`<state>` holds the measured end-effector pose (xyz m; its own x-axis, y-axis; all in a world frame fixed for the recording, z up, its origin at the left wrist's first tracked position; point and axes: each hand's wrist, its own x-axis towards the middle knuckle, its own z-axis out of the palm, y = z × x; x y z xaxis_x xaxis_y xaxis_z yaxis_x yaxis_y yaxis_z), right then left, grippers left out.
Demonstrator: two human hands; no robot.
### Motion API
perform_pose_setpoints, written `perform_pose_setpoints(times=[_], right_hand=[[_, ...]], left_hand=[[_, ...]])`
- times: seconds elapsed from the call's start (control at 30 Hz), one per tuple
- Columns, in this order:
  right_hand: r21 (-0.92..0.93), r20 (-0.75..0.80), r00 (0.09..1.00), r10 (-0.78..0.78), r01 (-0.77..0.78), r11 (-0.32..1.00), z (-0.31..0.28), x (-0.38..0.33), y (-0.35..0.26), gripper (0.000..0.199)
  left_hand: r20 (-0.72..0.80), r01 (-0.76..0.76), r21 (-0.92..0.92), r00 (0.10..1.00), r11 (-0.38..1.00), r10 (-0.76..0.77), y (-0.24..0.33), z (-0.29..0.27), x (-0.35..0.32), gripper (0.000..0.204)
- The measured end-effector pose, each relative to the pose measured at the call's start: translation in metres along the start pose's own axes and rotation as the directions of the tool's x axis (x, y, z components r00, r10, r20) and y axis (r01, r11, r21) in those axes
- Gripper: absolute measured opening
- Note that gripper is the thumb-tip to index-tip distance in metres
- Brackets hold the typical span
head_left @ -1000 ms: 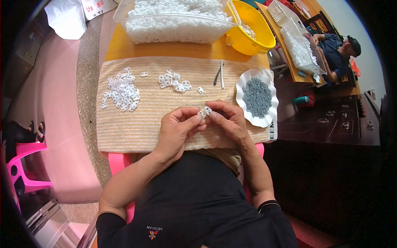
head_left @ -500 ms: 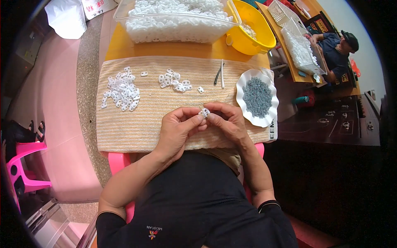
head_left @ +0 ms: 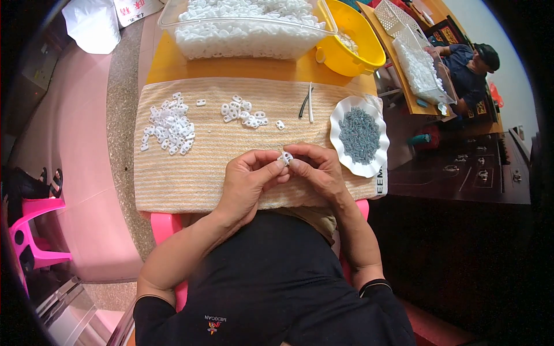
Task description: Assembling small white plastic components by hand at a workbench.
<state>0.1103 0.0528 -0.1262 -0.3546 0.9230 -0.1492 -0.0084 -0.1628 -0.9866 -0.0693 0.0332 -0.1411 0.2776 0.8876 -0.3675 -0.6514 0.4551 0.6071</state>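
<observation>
Both hands meet over the near edge of a beige striped cloth (head_left: 196, 173). My left hand (head_left: 247, 180) and my right hand (head_left: 318, 170) pinch one small white plastic piece (head_left: 285, 158) between their fingertips. On the cloth lie a large heap of white plastic pieces (head_left: 168, 124) at the left and a smaller heap of white pieces (head_left: 242, 112) in the middle. A white scalloped plate (head_left: 345, 162) with grey small parts (head_left: 359, 135) sits just right of my right hand.
A clear tub of white pieces (head_left: 242, 29) and a yellow bowl (head_left: 352, 43) stand at the far edge of the orange table. Tweezers (head_left: 307, 104) lie on the cloth. Another person (head_left: 470, 72) sits at a table at the right. A pink chair (head_left: 29, 230) stands left.
Hands stay together on the white piece; the fingers have shifted only slightly. Nothing else has moved.
</observation>
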Motion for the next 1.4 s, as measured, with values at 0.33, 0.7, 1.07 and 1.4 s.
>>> perform_pose_setpoints(times=[0.33,0.7,1.07,1.4], right_hand=[[-0.045,-0.001,0.998,-0.061,0.061,0.997,0.0002,-0.0005,0.0007,0.026],[0.081,0.039,0.997,-0.073,0.069,0.994,-0.0040,-0.0011,0.0025,0.024],[0.171,0.113,0.989,-0.091,0.071,0.983,-0.0018,-0.0023,-0.0009,0.021],[0.156,0.043,0.996,-0.075,0.068,0.985,0.0006,-0.0033,0.0042,0.024]], left_hand=[[0.018,0.029,0.003,0.999,1.000,-0.029,-0.0013,-0.0016,0.0001,0.014],[0.113,0.137,-0.060,0.985,0.989,-0.130,0.0026,-0.0031,0.0014,0.012],[0.151,0.139,-0.065,0.980,0.988,-0.128,0.0026,-0.0009,-0.0003,0.011],[0.071,0.114,-0.078,0.992,0.990,-0.108,0.0002,-0.0022,-0.0009,0.008]])
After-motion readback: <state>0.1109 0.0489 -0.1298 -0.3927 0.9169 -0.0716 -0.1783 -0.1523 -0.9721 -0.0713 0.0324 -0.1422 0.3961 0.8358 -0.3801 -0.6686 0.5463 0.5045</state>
